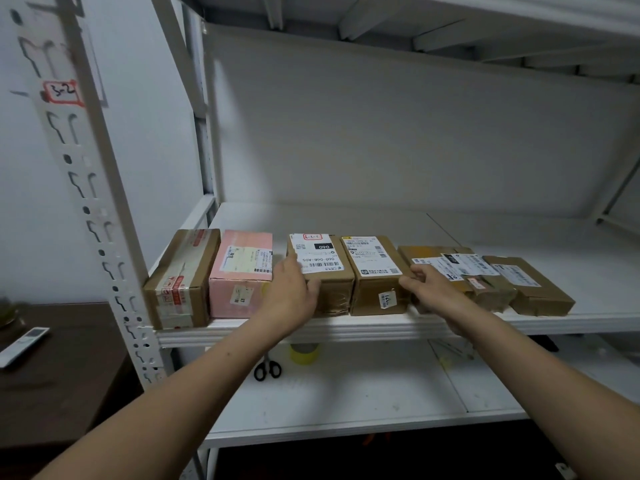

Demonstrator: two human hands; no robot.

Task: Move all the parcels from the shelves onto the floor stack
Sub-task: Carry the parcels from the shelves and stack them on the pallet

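Several parcels stand in a row along the front of the white shelf [346,329]. From the left they are a taped brown box [180,275], a pink box [242,266], a brown box labelled 060 [320,252], a brown box with a white label [372,259], a flat brown parcel [446,263] and a low brown parcel [535,287]. My left hand [292,292] presses on the left side of the 060 box. My right hand [431,289] curls round the right side of the white-label box. These two boxes sit side by side between my hands.
The shelf below holds black scissors [267,370] and a yellow tape roll [304,353]. A white slotted upright post [100,202] stands at the left. Beside it a dark table [59,382] carries a white remote [22,344]. No floor stack is in view.
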